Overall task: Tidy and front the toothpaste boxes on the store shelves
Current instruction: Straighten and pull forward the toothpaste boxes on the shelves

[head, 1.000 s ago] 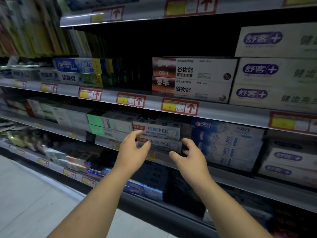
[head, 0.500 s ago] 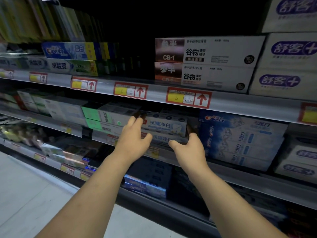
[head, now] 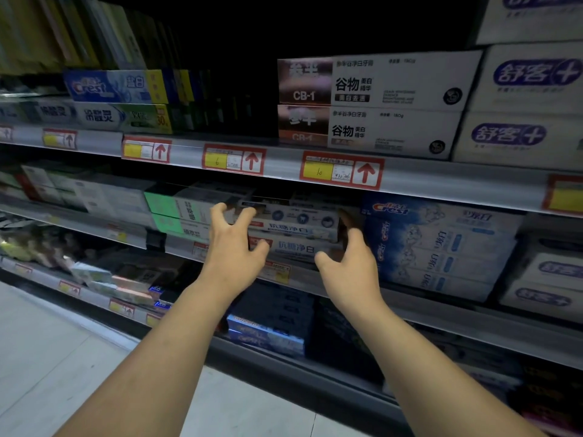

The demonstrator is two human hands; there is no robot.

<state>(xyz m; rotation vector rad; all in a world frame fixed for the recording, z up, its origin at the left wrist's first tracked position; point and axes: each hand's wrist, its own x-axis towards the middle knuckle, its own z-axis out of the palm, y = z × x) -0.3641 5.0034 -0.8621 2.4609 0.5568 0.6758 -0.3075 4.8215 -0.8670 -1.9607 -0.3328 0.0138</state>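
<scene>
Two white toothpaste boxes with blue lettering lie stacked on the middle shelf. The top box [head: 299,220] is tipped so that its upper face with small icons shows. It rests on the lower box [head: 296,247]. My left hand [head: 236,244] curls its fingers over the top box's left end, with the thumb near the lower box. At the right end, my right hand [head: 350,263] has its fingers tucked between the box and the Crest stack, partly hidden.
Blue Crest boxes [head: 441,244] stand right of my hands and green-white boxes [head: 176,209] left. Above the price rail [head: 426,181] sit brown-white CB-1 boxes [head: 378,105] and purple-logo boxes [head: 520,99]. More boxes fill the lower shelves. Pale floor [head: 63,357] lies below left.
Both hands have moved up and forward from in front of the shelf edge onto the ends of the white stack. The top box now shows its upper face.
</scene>
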